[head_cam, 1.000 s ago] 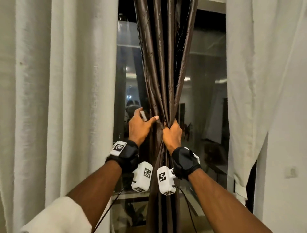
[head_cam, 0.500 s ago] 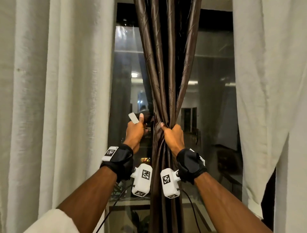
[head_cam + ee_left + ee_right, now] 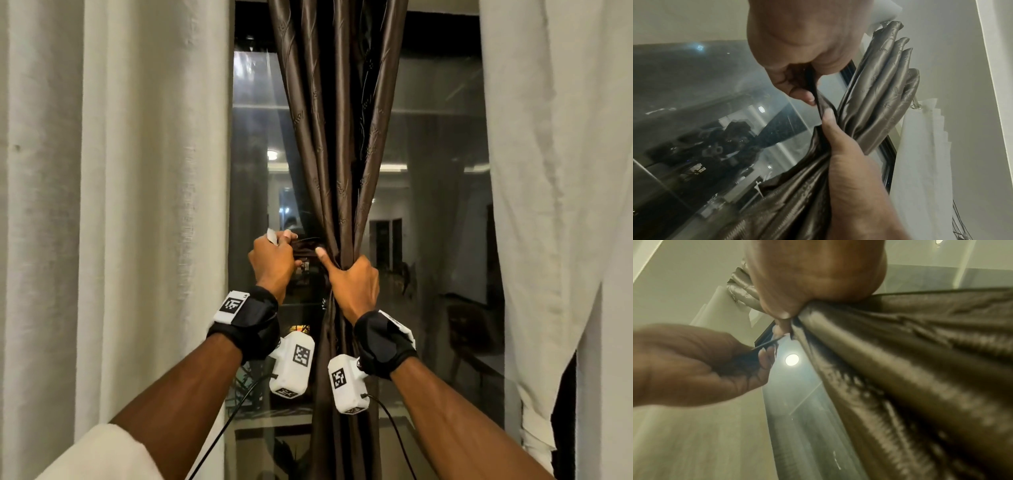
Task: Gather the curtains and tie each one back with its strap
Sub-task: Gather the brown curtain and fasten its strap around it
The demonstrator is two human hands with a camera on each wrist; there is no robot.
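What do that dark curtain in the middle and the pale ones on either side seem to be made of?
The brown curtain looks like a satin-type woven cloth, perhaps polyester: glossy highlights run down its folds, with a faint woven leaf pattern. The white curtains look like matte, slubby linen or cotton-type cloth: a rough visible weave and no shine. The exact fibres cannot be told.

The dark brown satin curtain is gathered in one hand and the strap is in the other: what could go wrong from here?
1. The right hand alone grips the gathered dark brown satin curtain; the glossy folds may slip loose if that grip eases.
2. The left hand pinches the thin dark strap only near its white-tipped end; it could slide out of the fingers before it goes round the bundle.
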